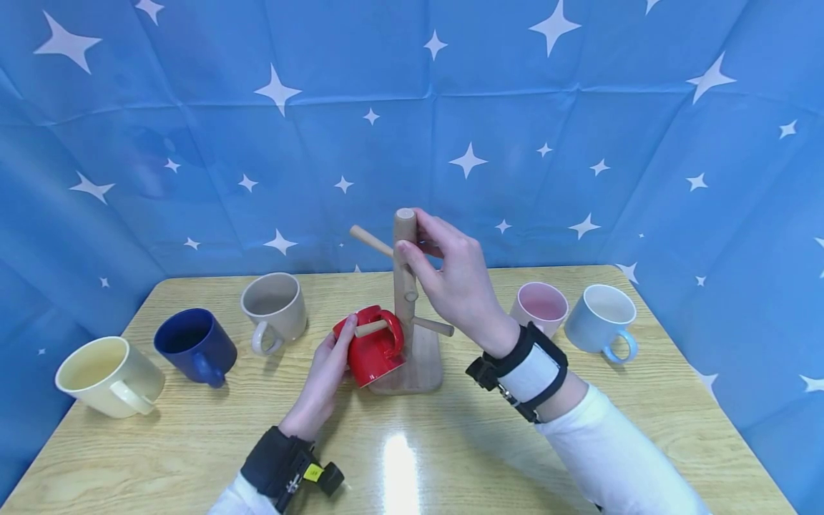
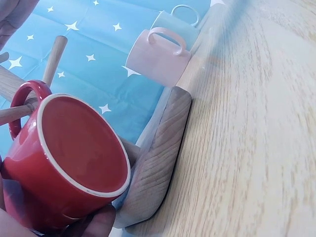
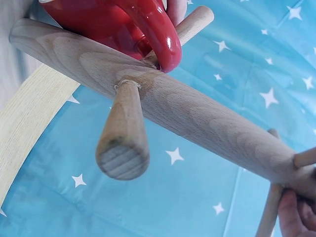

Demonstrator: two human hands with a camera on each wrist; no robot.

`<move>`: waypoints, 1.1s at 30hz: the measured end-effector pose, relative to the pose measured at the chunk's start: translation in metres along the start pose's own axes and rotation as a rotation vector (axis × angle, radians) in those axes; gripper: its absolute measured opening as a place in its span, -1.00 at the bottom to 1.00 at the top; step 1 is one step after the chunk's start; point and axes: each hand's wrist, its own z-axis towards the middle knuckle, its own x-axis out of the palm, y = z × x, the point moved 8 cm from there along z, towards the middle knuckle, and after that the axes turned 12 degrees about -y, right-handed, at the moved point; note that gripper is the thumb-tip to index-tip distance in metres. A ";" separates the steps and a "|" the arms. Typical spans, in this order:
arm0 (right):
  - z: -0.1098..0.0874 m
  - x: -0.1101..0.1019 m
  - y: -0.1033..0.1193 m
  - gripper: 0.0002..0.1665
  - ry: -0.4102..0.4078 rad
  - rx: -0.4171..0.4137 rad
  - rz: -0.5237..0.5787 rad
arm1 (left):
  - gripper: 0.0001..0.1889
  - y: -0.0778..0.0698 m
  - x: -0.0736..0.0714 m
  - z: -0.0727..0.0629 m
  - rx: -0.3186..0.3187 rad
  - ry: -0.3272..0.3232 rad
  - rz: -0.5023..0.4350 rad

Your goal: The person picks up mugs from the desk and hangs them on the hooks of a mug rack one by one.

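Note:
My left hand [image 1: 325, 375] grips a red mug [image 1: 376, 361] on its side, with the thumb near its rim. The mug's handle [image 3: 160, 37] loops around a lower peg [image 1: 370, 328] of a wooden mug tree [image 1: 402, 286], whose peg tip sticks out past the handle. In the left wrist view, the mug's pale-ringed underside [image 2: 84, 143] faces the camera. With thumb and fingers, my right hand [image 1: 460, 275] holds the tree's post near its top. The tree stands upright on its wooden base [image 1: 426, 365].
To the left stand a cream mug [image 1: 109, 379], a dark blue mug [image 1: 196, 347] and a grey mug [image 1: 275, 307]. A pink mug [image 1: 539, 307] and a light blue mug [image 1: 599, 325] stand at the right. Blue star-patterned cloth [image 1: 515, 129] hangs behind the table [image 1: 502, 450].

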 end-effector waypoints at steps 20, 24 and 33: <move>-0.004 0.000 0.001 -0.48 -0.017 0.014 0.029 | -0.21 -0.001 -0.007 0.000 0.006 -0.019 0.004; -0.004 -0.002 0.000 -0.45 -0.022 0.027 0.038 | -0.20 -0.002 -0.008 0.001 0.014 -0.026 0.002; -0.004 -0.009 -0.001 -0.43 -0.028 0.052 0.053 | -0.23 -0.004 -0.012 0.001 0.027 -0.034 0.007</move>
